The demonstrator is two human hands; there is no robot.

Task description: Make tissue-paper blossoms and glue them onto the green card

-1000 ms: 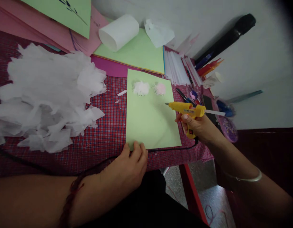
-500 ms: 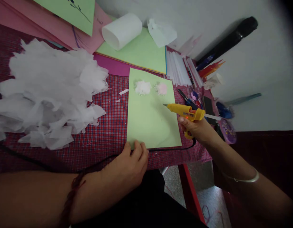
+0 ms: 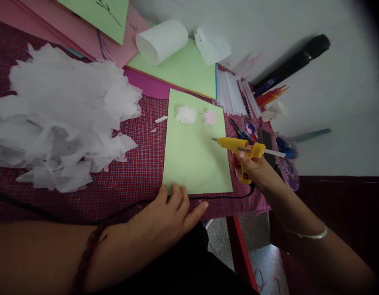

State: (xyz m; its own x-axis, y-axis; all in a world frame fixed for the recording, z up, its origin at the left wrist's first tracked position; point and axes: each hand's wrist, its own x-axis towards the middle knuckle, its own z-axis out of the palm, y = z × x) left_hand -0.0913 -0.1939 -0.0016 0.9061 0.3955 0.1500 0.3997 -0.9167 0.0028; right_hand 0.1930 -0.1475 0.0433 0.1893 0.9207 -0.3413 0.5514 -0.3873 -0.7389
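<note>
Yellow plastic fills the person's right hand (image 3: 254, 170): its fingers are wrapped round the grip of a glue gun (image 3: 238, 144), the thumb lying high on the handle just under the barrel. The gun's long axis runs crosswise to the person, its nozzle (image 3: 214, 139) pointing left, in over the green sheet (image 3: 191, 164), while a white glue stick (image 3: 275, 153) sticks out of the back end to the right, beyond the sheet's edge. From the right hand, then, the sheet lies to the left, its own longer side stretching away from the person, so gun and paper cross at roughly a right angle

Of the 2 small tufts on the far part of the sheet, the pink tuft (image 3: 210, 118) is nearer to the nozzle and lies just beyond it; the white tuft (image 3: 186, 115) sits farther left. The nozzle appears to be off the paper, though its height is hard to judge

The left hand (image 3: 171, 213) grips nothing: its fingertips rest on the sheet's near left corner, thumb spread to the right by the black cord (image 3: 220, 198). The right hand is nearer to both tufts
</note>
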